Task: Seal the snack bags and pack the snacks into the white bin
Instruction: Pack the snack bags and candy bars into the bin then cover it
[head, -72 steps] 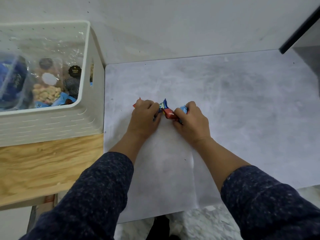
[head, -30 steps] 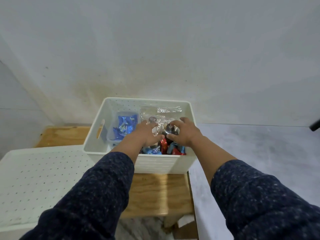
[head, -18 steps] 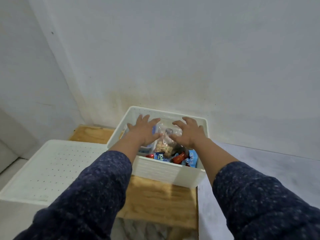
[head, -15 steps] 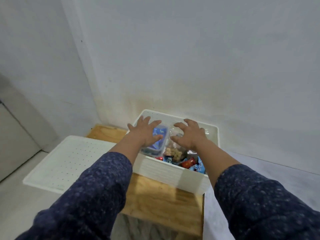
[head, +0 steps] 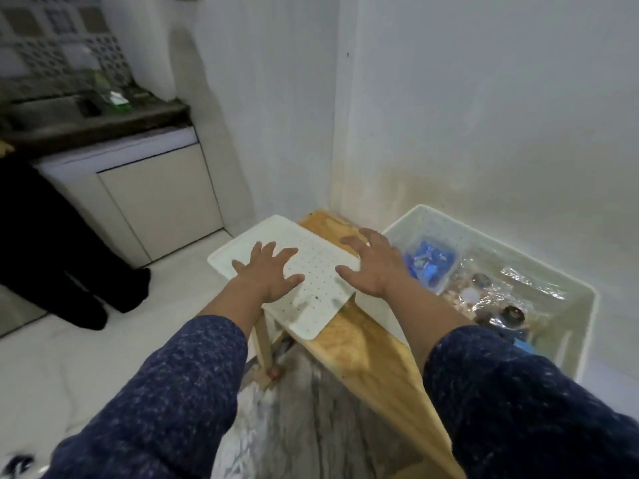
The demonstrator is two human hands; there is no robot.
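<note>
Several clear snack bags [head: 498, 288] inside white bin [head: 584, 305]

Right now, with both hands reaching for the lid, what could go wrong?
The white lid hangs partly off the wooden bench; a push from the open left hand could tip it to the floor. The right hand is beside the white bin and could knock it. The clear snack bags sit high and may block the lid.
</note>
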